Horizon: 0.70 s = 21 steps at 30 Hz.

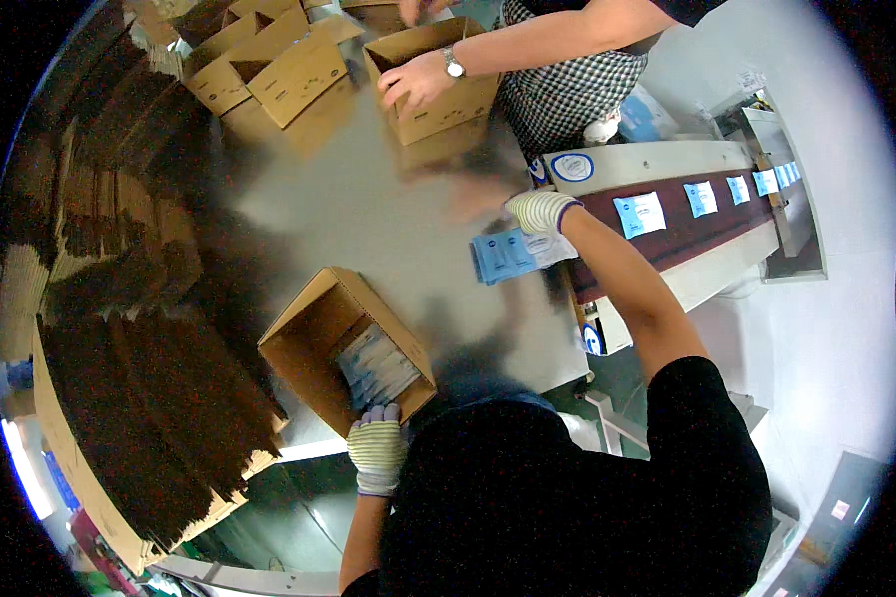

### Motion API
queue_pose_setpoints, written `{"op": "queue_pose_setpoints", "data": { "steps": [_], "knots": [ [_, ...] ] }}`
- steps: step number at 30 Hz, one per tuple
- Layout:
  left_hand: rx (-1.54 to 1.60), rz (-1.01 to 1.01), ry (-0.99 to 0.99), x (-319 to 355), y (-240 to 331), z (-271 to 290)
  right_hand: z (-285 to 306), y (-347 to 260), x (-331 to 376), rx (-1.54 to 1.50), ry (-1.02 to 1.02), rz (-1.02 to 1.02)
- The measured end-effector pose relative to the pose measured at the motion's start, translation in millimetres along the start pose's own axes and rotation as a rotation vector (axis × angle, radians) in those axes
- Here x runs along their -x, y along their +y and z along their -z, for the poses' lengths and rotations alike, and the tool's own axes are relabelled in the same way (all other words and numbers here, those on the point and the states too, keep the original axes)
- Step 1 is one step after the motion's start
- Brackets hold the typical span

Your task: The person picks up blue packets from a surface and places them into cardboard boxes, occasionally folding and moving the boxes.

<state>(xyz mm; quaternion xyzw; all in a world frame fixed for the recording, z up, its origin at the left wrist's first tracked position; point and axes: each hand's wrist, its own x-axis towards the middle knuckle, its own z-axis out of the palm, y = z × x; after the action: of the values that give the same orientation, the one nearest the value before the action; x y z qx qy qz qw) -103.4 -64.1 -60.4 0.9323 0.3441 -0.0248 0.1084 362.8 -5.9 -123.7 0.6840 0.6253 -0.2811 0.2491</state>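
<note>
An open cardboard box (305, 373) stands tilted across my view on the table's near side, with several pale blue and white packets (376, 368) lying inside. My left hand (376, 453), in a striped knit glove, is closed on the near rim of this box. At the table's right, a row of light blue soft packets (505, 257) lies overlapped by the conveyor's end. My right hand (542, 212), in a matching glove, curls over the upper edge of those packets; its fingertips are mostly hidden.
A conveyor belt (657, 239) at the right carries several spaced packets (640, 214). Across the table (319, 219), a co-worker's hand (415, 86) touches another open box (448, 117). More open boxes (299, 75) stand at the far left. Stacks of flat cardboard (149, 408) line the left side.
</note>
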Motion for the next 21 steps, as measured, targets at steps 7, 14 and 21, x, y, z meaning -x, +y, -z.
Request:
{"op": "queue_pose_setpoints", "data": {
  "steps": [7,14,21],
  "knots": [
    [-0.039,-0.002,0.047,1.2,5.0,1.2,-110.3,-2.6,-37.1,-0.262,0.053,0.013],
    [-0.018,-0.017,0.140,8.7,6.6,-3.5,-142.8,-161.1,78.8,-0.116,0.258,-0.074],
    [-0.071,0.005,0.156,21.9,3.9,-12.7,-41.4,-199.4,155.6,-0.978,0.450,0.432]
  ]
}}
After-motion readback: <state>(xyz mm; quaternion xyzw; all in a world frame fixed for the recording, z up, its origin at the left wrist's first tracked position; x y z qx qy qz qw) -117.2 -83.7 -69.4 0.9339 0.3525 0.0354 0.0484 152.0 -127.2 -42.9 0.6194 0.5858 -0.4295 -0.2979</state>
